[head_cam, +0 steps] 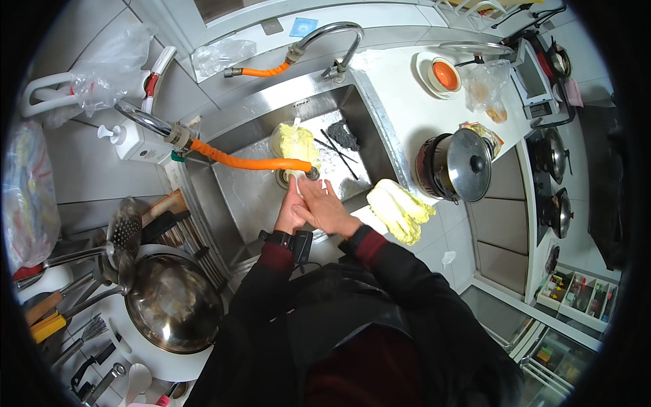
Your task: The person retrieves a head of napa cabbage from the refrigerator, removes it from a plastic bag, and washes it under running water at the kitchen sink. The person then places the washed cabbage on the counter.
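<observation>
My left hand and my right hand are pressed palm to palm under the end of an orange hose on a chrome tap, over the near side of a steel sink. No object shows between them. Just beyond the hose end, yellow cabbage leaves sit in a clear container, partly covering the drain. To their right lie dark chopsticks and a dark wire scourer. More napa cabbage leaves rest on a white surface at the sink's near right edge.
Right of the sink stand a lidded pot and an orange bowl. A second tap arches over the back rim. At left are a white pump bottle, a steel wok, a skimmer and a knife rack.
</observation>
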The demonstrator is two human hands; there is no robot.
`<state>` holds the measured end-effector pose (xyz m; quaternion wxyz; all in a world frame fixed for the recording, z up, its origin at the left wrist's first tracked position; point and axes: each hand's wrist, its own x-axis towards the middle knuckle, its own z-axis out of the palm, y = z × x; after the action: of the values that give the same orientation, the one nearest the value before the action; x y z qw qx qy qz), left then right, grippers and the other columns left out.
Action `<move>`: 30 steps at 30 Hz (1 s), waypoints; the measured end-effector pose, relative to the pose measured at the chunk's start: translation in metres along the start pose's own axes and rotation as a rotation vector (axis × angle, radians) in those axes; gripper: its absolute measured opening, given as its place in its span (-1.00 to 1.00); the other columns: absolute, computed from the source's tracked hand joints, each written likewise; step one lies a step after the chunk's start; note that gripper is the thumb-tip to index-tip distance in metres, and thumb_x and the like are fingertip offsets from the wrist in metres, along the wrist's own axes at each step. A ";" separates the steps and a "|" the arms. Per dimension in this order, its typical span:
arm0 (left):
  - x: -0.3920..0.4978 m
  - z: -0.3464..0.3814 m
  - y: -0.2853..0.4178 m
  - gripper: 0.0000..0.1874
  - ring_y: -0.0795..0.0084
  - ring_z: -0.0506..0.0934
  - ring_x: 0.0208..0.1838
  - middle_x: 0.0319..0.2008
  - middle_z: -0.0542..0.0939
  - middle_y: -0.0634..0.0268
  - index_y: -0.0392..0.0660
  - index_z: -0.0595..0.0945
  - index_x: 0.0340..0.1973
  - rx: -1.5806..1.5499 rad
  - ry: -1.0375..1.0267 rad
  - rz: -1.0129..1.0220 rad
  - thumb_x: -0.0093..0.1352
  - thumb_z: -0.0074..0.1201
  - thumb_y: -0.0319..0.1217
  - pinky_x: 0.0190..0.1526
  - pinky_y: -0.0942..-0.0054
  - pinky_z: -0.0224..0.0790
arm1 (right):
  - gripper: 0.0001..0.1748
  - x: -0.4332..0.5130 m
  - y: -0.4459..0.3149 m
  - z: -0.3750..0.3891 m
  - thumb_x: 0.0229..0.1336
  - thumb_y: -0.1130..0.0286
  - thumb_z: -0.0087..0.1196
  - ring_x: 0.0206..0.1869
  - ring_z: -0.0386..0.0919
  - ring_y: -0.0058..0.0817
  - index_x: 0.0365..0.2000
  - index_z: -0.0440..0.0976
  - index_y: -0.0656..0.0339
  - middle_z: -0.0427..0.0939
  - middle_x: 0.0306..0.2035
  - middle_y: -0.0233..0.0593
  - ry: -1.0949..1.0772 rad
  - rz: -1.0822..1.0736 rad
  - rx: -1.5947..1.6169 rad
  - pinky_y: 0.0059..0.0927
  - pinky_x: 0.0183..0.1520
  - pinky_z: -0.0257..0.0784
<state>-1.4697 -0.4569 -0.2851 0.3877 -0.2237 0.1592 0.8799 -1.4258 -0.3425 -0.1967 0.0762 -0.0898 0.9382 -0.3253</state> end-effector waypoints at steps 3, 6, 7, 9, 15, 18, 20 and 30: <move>0.002 0.019 0.006 -0.42 0.20 0.39 0.31 0.19 0.50 0.12 -0.12 0.42 0.22 -0.115 -0.078 0.037 0.54 -0.22 0.08 0.37 0.18 0.19 | -0.41 0.023 -0.007 -0.012 0.41 0.01 -0.27 0.37 0.24 -0.03 0.21 0.33 0.24 0.44 0.18 0.08 -0.005 0.112 -0.039 0.30 0.39 -0.10; 0.002 0.006 0.011 -0.43 0.23 0.46 0.20 0.08 0.53 0.19 -0.13 0.45 0.15 -0.104 -0.339 -0.029 0.57 -0.37 0.07 0.31 0.15 0.27 | -0.52 0.007 -0.002 -0.015 0.40 0.23 -0.12 0.21 0.41 -0.04 0.22 0.32 0.23 0.47 0.12 0.13 0.001 0.054 0.147 0.24 0.34 0.05; 0.003 0.011 0.006 -0.43 0.23 0.49 0.17 0.04 0.56 0.16 -0.14 0.46 0.13 -0.237 -0.515 -0.144 0.58 -0.40 0.06 0.30 0.14 0.28 | -0.60 0.001 0.005 -0.011 0.37 0.24 -0.08 0.04 0.53 -0.04 0.12 0.44 0.19 0.56 -0.02 0.10 0.113 0.006 0.167 0.12 0.20 0.29; -0.002 0.038 -0.004 -0.45 0.21 0.50 0.15 0.01 0.58 0.16 -0.16 0.48 0.08 -0.033 0.062 -0.080 0.59 -0.41 0.04 0.27 0.15 0.31 | -0.71 -0.009 0.020 -0.020 0.32 0.24 0.01 -0.20 0.61 -0.04 -0.10 0.53 0.20 0.63 -0.26 0.01 0.011 0.099 0.066 -0.06 -0.12 0.49; 0.013 0.060 -0.009 -0.48 0.29 0.53 0.10 -0.01 0.59 0.23 -0.10 0.52 0.04 -0.016 0.171 -0.068 0.55 -0.27 0.07 0.15 0.22 0.42 | -0.76 0.007 0.025 -0.012 0.25 0.22 0.05 -0.38 0.59 0.06 -0.34 0.49 0.20 0.58 -0.48 0.06 0.385 0.186 0.099 -0.04 -0.35 0.49; 0.050 0.000 -0.015 -0.52 0.36 0.55 -0.16 -0.28 0.59 0.33 -0.03 0.56 -0.21 -0.020 0.129 0.022 0.45 -0.06 0.15 0.01 0.24 0.46 | -0.73 0.017 0.021 -0.004 0.28 0.22 0.05 -0.41 0.54 0.12 -0.42 0.50 0.22 0.55 -0.50 0.13 0.369 0.243 0.138 -0.03 -0.35 0.47; 0.052 -0.016 -0.013 -0.56 0.38 0.52 -0.33 -0.43 0.55 0.39 -0.02 0.55 -0.36 -0.036 0.057 -0.039 0.41 0.06 0.11 -0.10 0.28 0.47 | -0.69 0.020 0.021 -0.022 0.30 0.17 0.04 -0.41 0.60 -0.04 -0.39 0.53 0.21 0.62 -0.45 0.00 0.128 0.269 0.001 -0.13 -0.32 0.50; 0.032 0.020 0.020 -0.73 0.46 0.59 -0.06 -0.13 0.64 0.36 -0.08 0.58 0.03 -0.020 0.244 0.207 0.46 0.13 -0.28 -0.18 0.54 0.47 | -0.55 0.132 0.134 -0.095 0.26 -0.05 0.07 -0.45 0.61 -0.29 -0.31 0.57 0.18 0.63 -0.41 -0.16 0.012 0.560 0.712 -0.14 -0.40 0.48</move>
<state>-1.5090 -0.4416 -0.2825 0.2706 -0.3151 0.2185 0.8830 -1.5897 -0.2106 -0.2177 0.1818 0.2014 0.7563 -0.5953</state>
